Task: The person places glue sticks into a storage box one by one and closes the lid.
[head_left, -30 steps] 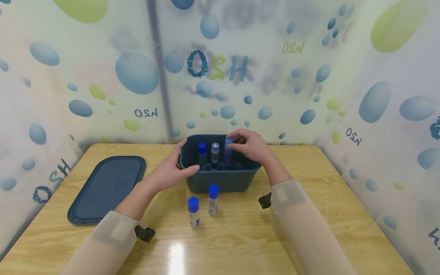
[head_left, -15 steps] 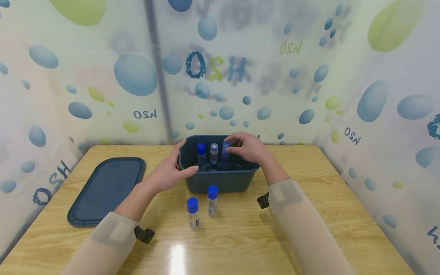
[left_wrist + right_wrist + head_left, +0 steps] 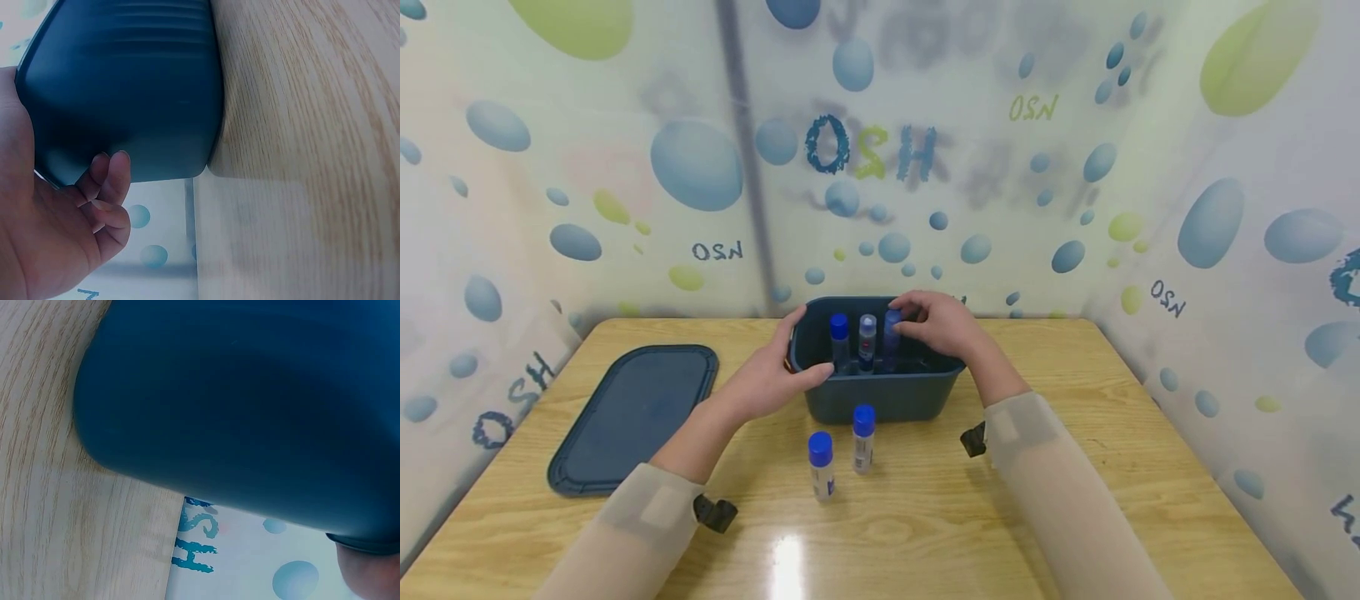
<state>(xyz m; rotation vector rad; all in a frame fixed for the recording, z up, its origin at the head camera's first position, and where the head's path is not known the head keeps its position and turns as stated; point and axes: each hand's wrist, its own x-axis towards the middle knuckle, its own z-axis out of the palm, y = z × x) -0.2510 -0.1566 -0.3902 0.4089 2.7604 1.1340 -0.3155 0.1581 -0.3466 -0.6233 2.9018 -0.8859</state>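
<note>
A dark blue plastic bin [image 3: 880,400] stands on the table. My left hand [image 3: 767,375] grips its left end, thumb over the front rim; in the left wrist view curled fingers [image 3: 115,181] touch the outer wall. Inside the bin, my right hand [image 3: 943,325] pinches the blue cap of a small translucent bottle [image 3: 891,346], held upright at the right of two others. Those are a blue-capped bottle [image 3: 840,342] and a clear-topped bottle [image 3: 867,342]. The right wrist view shows mostly bin wall [image 3: 237,412], hiding that hand's fingertips. Whether the held bottle touches the bin floor I cannot tell.
Two more blue-capped bottles, one nearer the bin [image 3: 863,442] and one nearer me [image 3: 822,467], stand upright on the wooden table [image 3: 925,533]. A dark blue lid [image 3: 636,417] lies flat at the left. Printed curtain-like walls [image 3: 925,100] enclose the table.
The right hand has shifted slightly left with its bottle, which sits a little lower in the bin than a second ago. The left hand keeps its grip on the bin.
</note>
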